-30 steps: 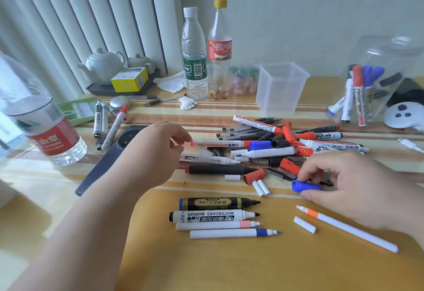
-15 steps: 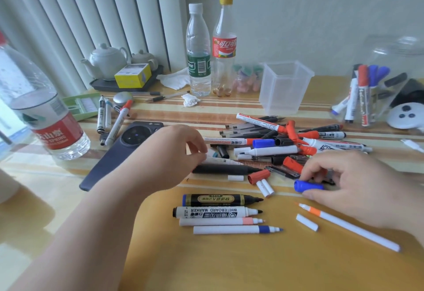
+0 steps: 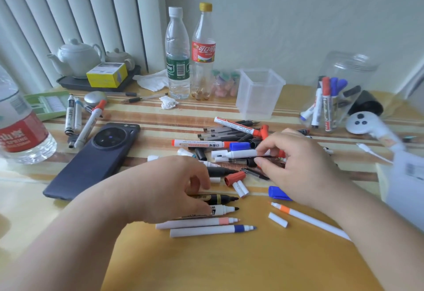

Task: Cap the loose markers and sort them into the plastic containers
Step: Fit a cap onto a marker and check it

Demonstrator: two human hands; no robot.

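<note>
Table (image 3: 229, 267), big and yellow, holds loose markers (image 3: 234, 126) piled in the middle. Far right stands a clear jar (image 3: 348, 72) with markers inside, a square cup (image 3: 259, 93) left of it. Right hand (image 3: 305, 166) pinches a white marker (image 3: 243, 153) on the pile. Left hand (image 3: 169, 187) curls over a near black marker (image 3: 222, 198); I cannot tell if it grips. Blue cap (image 3: 277, 192) lies by the right hand.

Left hand (image 3: 174, 185), right hand (image 3: 300, 166) bare; forearms (image 3: 75, 235) bare to frame edge.
</note>
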